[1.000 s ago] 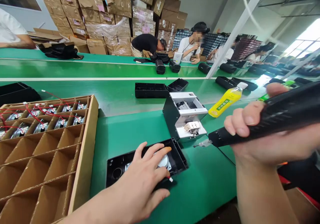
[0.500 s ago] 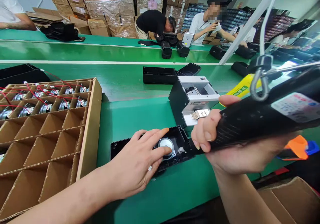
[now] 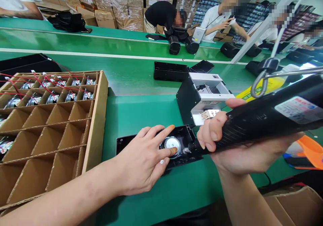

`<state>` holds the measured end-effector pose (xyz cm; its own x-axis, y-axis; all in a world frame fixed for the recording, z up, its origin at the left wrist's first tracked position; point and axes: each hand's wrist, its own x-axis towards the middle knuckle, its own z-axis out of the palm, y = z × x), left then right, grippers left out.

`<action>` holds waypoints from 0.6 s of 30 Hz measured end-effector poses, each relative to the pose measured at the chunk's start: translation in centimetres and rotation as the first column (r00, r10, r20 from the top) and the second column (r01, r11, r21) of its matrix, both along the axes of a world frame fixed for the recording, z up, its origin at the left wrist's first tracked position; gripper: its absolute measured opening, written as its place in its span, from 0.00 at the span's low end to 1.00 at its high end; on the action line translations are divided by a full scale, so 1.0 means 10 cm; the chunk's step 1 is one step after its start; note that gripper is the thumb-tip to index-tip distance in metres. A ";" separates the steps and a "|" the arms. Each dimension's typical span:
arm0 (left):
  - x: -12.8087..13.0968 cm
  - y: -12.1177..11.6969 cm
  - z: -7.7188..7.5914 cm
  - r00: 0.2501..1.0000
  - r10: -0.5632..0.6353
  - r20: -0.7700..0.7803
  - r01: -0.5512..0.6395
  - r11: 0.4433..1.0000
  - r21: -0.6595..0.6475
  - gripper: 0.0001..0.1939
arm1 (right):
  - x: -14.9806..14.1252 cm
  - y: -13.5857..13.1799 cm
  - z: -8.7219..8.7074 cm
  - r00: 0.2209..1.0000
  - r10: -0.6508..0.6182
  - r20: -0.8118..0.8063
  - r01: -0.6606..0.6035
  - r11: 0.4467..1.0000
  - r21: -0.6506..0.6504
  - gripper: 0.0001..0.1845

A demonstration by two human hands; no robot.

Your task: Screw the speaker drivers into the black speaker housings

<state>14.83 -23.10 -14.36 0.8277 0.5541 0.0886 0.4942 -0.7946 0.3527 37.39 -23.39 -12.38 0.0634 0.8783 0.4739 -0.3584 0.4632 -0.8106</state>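
Note:
My left hand [image 3: 141, 157] rests its spread fingers on a round metal speaker [image 3: 171, 146], holding it down inside an open black plastic speaker housing [image 3: 188, 133] on the green bench. My right hand [image 3: 214, 140] grips a black electric screwdriver [image 3: 267, 125]. The screwdriver's tip sits inside the housing, right next to the speaker's rim. My fingers hide part of the speaker and of the housing floor.
A cardboard divider tray [image 3: 97, 118] to the left holds several wired speakers at its far side. A white and black screw feeder [image 3: 202, 98] stands just beyond the housing. Farther off lie other black housings [image 3: 170, 71], a yellow bottle [image 3: 259, 89] and co-workers at benches.
The screwdriver has swung from beside the housing to its tip inside, next to the speaker. My left hand has settled on the speaker, and the view has shifted.

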 end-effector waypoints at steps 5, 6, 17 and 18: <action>0.00 0.00 0.00 1.000 0.002 0.003 -0.002 1.000 0.002 0.20 | -0.03 -0.01 -0.01 0.997 0.073 -0.009 -0.073 0.997 0.005 0.34; 0.00 0.00 0.00 1.000 0.005 0.004 -0.005 1.000 0.003 0.20 | -0.04 -0.02 -0.01 0.995 0.096 -0.006 -0.096 0.995 0.009 0.34; 0.00 -0.01 -0.05 0.999 0.017 0.044 -0.016 1.000 -0.010 0.21 | -0.09 -0.14 -0.09 0.991 0.130 0.014 -0.130 0.991 0.012 0.27; 0.00 -0.01 -0.05 0.999 0.016 0.046 -0.016 1.000 -0.013 0.21 | -0.09 -0.14 -0.09 0.991 0.131 0.015 -0.131 0.991 0.012 0.27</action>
<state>14.82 -23.19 -14.84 0.8138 0.5687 0.1198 0.4899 -0.7821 0.3851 36.50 -24.82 -13.25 -0.0584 0.8725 0.4851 -0.4054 0.4234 -0.8102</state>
